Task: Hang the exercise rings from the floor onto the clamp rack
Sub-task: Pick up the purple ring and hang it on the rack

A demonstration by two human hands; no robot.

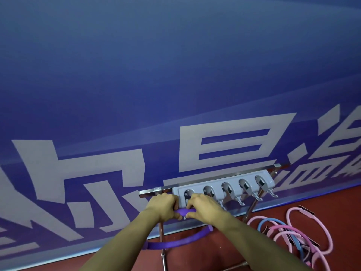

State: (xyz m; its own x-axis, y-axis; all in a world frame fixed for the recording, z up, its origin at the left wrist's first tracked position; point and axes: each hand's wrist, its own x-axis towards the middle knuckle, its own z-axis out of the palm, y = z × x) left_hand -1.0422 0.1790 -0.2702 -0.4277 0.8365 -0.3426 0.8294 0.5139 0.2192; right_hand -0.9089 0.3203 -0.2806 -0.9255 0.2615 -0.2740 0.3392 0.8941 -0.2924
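Observation:
A grey clamp rack [232, 184] with several clamps and hooks is fixed on a metal bar [148, 193] in front of a blue wall. Both hands grip the top of a purple exercise ring [181, 242] just below the leftmost clamp. My left hand [163, 205] holds the ring left of the clamp; my right hand [203, 207] holds it right beside, fingers touching the rack's lower edge. The ring's lower arc hangs under my forearms. Several pink rings [312, 229] and a blue ring [273, 222] lie piled on the red floor at the lower right.
The rack's metal stand legs [163, 249] reach down to the red floor [283, 200]. The blue wall banner [175, 85] with large white characters fills most of the view. The other clamps to the right hold nothing.

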